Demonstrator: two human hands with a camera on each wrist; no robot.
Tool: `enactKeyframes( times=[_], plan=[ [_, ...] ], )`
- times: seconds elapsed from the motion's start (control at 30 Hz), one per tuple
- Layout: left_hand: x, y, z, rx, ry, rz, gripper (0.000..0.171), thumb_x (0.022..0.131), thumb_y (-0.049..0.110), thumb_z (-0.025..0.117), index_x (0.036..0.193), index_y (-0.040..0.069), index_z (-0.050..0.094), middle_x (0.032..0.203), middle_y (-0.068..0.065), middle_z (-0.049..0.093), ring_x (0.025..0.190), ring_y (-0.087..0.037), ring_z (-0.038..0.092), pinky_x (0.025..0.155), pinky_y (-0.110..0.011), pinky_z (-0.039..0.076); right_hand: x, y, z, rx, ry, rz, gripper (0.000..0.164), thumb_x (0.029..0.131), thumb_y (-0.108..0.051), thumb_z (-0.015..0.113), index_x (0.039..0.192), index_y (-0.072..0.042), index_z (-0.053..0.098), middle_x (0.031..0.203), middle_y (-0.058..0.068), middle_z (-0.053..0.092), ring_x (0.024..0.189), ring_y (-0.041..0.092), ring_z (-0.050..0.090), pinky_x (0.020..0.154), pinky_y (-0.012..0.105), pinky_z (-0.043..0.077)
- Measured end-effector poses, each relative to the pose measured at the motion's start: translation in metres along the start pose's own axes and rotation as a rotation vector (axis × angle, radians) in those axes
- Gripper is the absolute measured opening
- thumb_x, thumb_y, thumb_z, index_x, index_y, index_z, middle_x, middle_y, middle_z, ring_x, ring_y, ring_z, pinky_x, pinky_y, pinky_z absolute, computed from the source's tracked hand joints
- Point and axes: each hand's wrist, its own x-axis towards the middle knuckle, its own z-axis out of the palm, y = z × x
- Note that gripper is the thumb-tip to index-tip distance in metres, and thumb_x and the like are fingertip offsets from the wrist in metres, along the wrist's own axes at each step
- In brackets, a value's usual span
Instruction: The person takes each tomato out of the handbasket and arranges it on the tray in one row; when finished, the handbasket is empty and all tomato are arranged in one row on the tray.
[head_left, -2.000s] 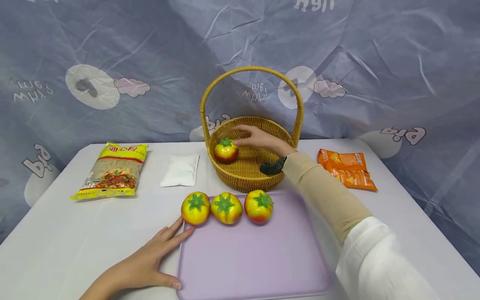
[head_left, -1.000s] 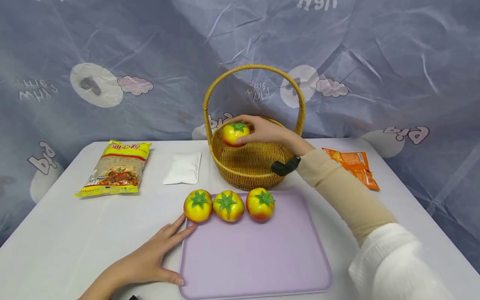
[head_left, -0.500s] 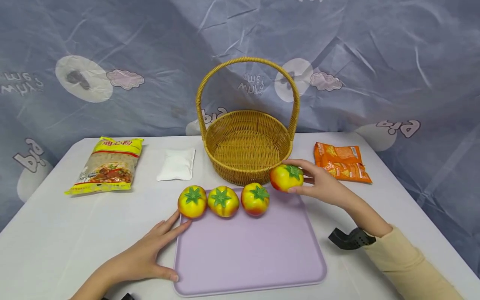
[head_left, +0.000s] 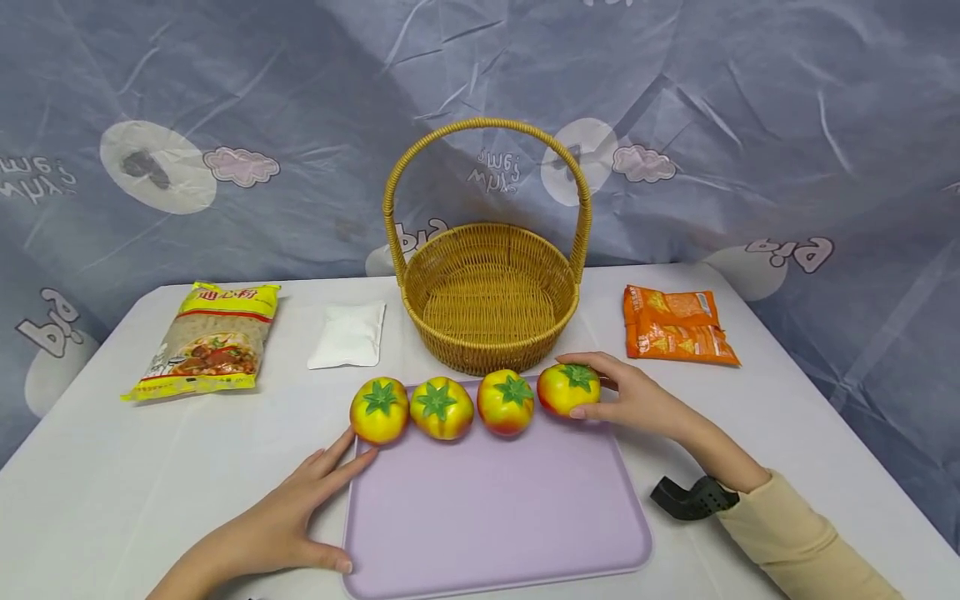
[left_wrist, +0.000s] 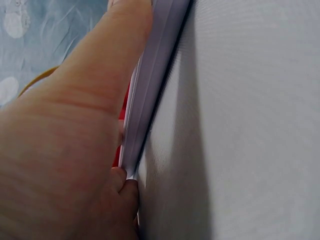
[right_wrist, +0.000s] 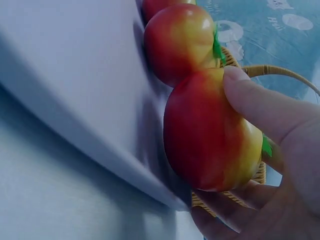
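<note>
My right hand (head_left: 637, 402) holds a yellow-red artificial tomato (head_left: 567, 390) with a green star-shaped top, at the far right corner of the lilac tray (head_left: 495, 508). In the right wrist view, thumb and fingers lie round that tomato (right_wrist: 212, 135), which is on or just over the tray. Three like it stand in a row to its left: one tomato (head_left: 506, 403), a middle tomato (head_left: 442, 408) and an end tomato (head_left: 380, 411). My left hand (head_left: 281, 521) touches the tray's left edge with thumb and spread, fairly straight fingers; its index and middle fingertips are close to the end tomato.
Behind the tray stands a wicker basket (head_left: 491, 354) with a tall handle and nothing inside. A yellow food bag (head_left: 217, 342) and a white packet (head_left: 347, 335) lie to the left, an orange snack packet (head_left: 678, 325) to the right. Patterned cloth (head_left: 315, 125) hangs behind the table.
My right hand has lifted the tomato out of the basket and carried it right, forward of the basket and down to the tray's far right corner. The left hand has stayed at the tray's edge.
</note>
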Motion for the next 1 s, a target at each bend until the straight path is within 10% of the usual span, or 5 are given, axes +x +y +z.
enactKeyframes(
  times=[1.0],
  plan=[
    [0.002, -0.003, 0.001, -0.024, -0.009, 0.002, 0.098, 0.067, 0.059, 0.073, 0.147, 0.018, 0.033, 0.155, -0.009, 0.007, 0.127, -0.05, 0.024, 0.092, -0.067, 0.028, 0.002, 0.012, 0.012, 0.014, 0.014, 0.006, 0.069, 0.082, -0.023, 0.074, 0.14, -0.011, 0.04, 0.141, 0.01, 0.04, 0.126, 0.031, 0.037, 0.103, 0.053, 0.026]
  ],
)
